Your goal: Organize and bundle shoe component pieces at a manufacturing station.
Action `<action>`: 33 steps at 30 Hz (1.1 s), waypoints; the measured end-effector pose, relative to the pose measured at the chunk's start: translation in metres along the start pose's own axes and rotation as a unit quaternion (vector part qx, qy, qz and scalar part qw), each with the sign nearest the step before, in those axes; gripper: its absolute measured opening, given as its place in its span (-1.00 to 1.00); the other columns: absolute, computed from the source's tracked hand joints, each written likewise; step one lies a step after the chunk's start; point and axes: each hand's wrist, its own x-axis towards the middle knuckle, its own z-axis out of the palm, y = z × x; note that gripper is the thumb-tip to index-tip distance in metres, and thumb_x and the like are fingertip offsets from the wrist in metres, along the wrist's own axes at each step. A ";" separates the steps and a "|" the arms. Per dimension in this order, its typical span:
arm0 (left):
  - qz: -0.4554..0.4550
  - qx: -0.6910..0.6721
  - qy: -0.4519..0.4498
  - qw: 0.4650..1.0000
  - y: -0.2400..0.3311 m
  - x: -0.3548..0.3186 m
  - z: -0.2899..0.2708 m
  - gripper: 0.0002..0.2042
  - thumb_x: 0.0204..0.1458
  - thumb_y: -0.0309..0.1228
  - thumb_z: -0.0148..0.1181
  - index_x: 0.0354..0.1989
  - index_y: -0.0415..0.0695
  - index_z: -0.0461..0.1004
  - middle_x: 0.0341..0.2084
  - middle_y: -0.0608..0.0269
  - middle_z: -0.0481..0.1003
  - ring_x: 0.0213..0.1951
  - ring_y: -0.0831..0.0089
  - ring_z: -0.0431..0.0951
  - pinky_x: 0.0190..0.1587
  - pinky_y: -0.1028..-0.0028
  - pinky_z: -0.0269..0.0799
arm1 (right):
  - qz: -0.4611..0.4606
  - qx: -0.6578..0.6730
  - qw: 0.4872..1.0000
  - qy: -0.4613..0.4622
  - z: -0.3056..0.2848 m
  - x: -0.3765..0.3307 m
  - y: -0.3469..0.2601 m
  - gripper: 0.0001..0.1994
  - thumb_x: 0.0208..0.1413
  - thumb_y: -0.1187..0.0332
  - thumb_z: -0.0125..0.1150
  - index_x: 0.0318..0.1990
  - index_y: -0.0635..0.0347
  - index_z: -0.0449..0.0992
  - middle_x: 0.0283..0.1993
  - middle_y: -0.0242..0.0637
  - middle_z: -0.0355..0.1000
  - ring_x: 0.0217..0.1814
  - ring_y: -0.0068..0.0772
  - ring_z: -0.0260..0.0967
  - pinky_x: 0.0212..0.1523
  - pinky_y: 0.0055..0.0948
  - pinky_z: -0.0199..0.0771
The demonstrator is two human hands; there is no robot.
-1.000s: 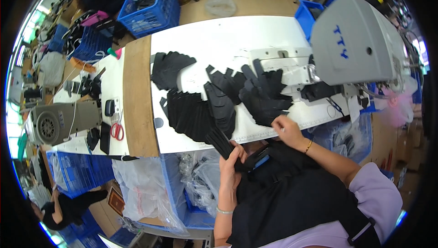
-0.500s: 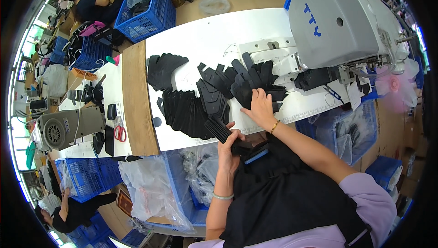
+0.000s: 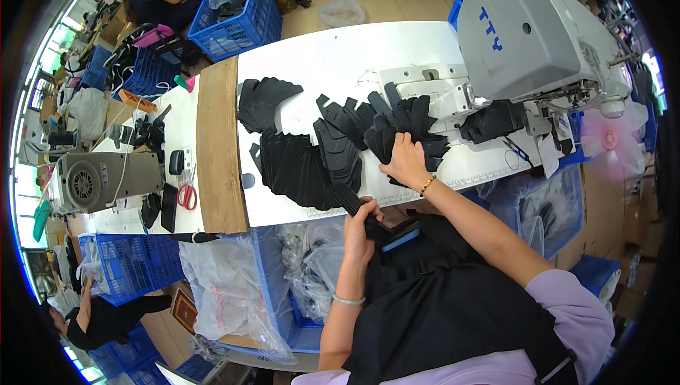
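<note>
My left hand (image 3: 359,228) is closed around a stack of flat black cut pieces (image 3: 346,199) at the front edge of the white table. Fingers spread, my right hand (image 3: 409,162) lies on a fanned pile of similar black pieces (image 3: 386,126), thumb pointing left. Between the two hands and further left, a layered row of black pieces (image 3: 294,169) covers the table, beside a short stack of angular ones (image 3: 336,150). A separate black bunch (image 3: 265,102) rests at the far left. What lies under my right palm is hidden.
A grey sewing machine head (image 3: 528,31) stands at the right, with more black pieces (image 3: 494,121) by it and thread snips (image 3: 517,150). A wooden board (image 3: 218,151) borders the table's left end. Red scissors (image 3: 187,196) lie beyond it. Plastic-lined blue bins (image 3: 273,279) sit below.
The whole view has shifted slightly. My left hand has turned a little around its stack, with the thumb lower. My right hand stays on the fanned pile.
</note>
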 end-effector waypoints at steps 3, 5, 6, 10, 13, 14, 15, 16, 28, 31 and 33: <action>-0.015 0.063 0.030 0.997 -0.003 0.007 0.005 -0.78 -0.06 -0.47 0.13 -0.27 -0.25 0.28 -0.49 0.20 0.42 -0.51 0.51 0.37 -0.39 0.57 0.28 | -0.019 -0.015 0.999 0.021 -0.004 0.004 0.003 -0.44 -0.42 0.08 0.41 -0.30 0.29 0.35 -0.28 -0.16 0.29 -0.21 -0.22 0.26 -0.18 -0.31 0.19; -0.016 0.103 0.020 0.994 -0.007 0.014 0.007 -0.78 -0.08 -0.49 0.12 -0.27 -0.26 0.28 -0.39 0.09 0.49 -0.53 0.50 0.41 -0.48 0.61 0.29 | -0.027 -0.031 0.999 0.025 -0.008 0.001 -0.001 -0.47 -0.43 0.06 0.40 -0.34 0.27 0.39 -0.29 -0.18 0.31 -0.20 -0.25 0.25 -0.15 -0.30 0.15; -0.007 0.107 0.030 0.994 -0.010 0.018 0.009 -0.81 -0.09 -0.51 0.10 -0.30 -0.25 0.29 -0.38 0.06 0.51 -0.55 0.51 0.41 -0.51 0.60 0.30 | -0.049 -0.051 0.996 0.046 -0.010 -0.001 -0.003 -0.49 -0.41 0.07 0.38 -0.35 0.27 0.39 -0.29 -0.19 0.31 -0.19 -0.26 0.24 -0.15 -0.30 0.13; 0.012 0.107 0.040 0.993 -0.019 0.030 0.010 -0.86 -0.09 -0.53 0.08 -0.35 -0.24 0.29 -0.40 0.04 0.51 -0.55 0.48 0.42 -0.51 0.58 0.33 | -0.090 -0.111 0.988 0.052 -0.004 -0.006 -0.009 -0.54 -0.38 0.13 0.33 -0.34 0.26 0.38 -0.31 -0.20 0.32 -0.20 -0.27 0.26 -0.15 -0.29 0.11; 0.033 0.104 0.058 0.992 -0.025 0.034 0.012 -0.85 -0.10 -0.53 0.06 -0.33 -0.26 0.30 -0.40 0.01 0.51 -0.55 0.48 0.41 -0.51 0.59 0.32 | -0.066 -0.080 0.994 0.026 0.011 -0.004 -0.009 -0.55 -0.38 0.17 0.31 -0.33 0.27 0.35 -0.35 -0.19 0.33 -0.24 -0.26 0.29 -0.12 -0.29 0.12; 0.034 0.106 0.056 0.992 -0.026 0.035 0.011 -0.85 -0.10 -0.53 0.06 -0.33 -0.26 0.30 -0.40 0.01 0.51 -0.55 0.48 0.41 -0.51 0.59 0.32 | -0.065 -0.074 0.995 0.034 0.015 -0.003 -0.007 -0.51 -0.41 0.17 0.31 -0.31 0.28 0.32 -0.37 -0.17 0.35 -0.30 -0.23 0.33 -0.15 -0.31 0.17; 0.031 0.109 0.059 0.992 -0.025 0.036 0.009 -0.83 -0.10 -0.53 0.06 -0.31 -0.28 0.30 -0.40 0.01 0.51 -0.56 0.49 0.39 -0.50 0.59 0.32 | -0.066 -0.073 0.995 0.034 0.013 -0.001 -0.007 -0.51 -0.41 0.17 0.31 -0.31 0.28 0.32 -0.37 -0.17 0.35 -0.30 -0.23 0.33 -0.15 -0.31 0.17; 0.029 0.111 0.062 0.991 -0.024 0.037 0.007 -0.82 -0.10 -0.53 0.05 -0.30 -0.30 0.30 -0.40 0.01 0.51 -0.57 0.50 0.38 -0.50 0.60 0.31 | -0.048 -0.023 0.998 0.018 0.011 0.002 -0.005 -0.50 -0.41 0.16 0.30 -0.30 0.30 0.32 -0.37 -0.11 0.37 -0.30 -0.18 0.35 -0.16 -0.30 0.21; 0.061 0.153 0.051 0.985 -0.006 0.049 0.029 -0.67 -0.05 -0.36 0.16 -0.15 -0.31 0.36 -0.46 0.18 0.49 -0.58 0.59 0.34 -0.43 0.59 0.27 | 0.116 0.578 0.766 -0.256 -0.049 0.033 0.051 -0.43 -0.20 0.21 0.23 -0.09 0.53 0.31 -0.19 -0.14 0.38 -0.17 -0.47 0.30 -0.10 -0.52 0.32; 0.004 0.077 -0.048 0.996 -0.008 0.059 0.046 -0.55 -0.04 -0.21 0.22 -0.06 -0.25 0.33 -0.31 0.21 0.45 -0.42 0.55 0.41 -0.30 0.53 0.32 | 0.003 0.566 0.782 -0.262 -0.067 0.017 0.031 -0.46 -0.10 0.15 0.24 -0.13 0.51 0.32 -0.22 -0.10 0.42 -0.16 -0.43 0.37 -0.12 -0.47 0.36; -0.003 0.035 -0.080 0.996 -0.011 0.050 0.056 -0.53 -0.01 -0.19 0.20 0.00 -0.20 0.29 -0.11 0.19 0.38 -0.14 0.46 0.40 -0.10 0.42 0.34 | -0.008 0.416 0.901 -0.126 -0.066 0.001 0.012 -0.33 -0.07 -0.05 0.22 -0.13 0.54 0.30 -0.27 0.05 0.44 -0.17 -0.21 0.43 -0.14 -0.35 0.39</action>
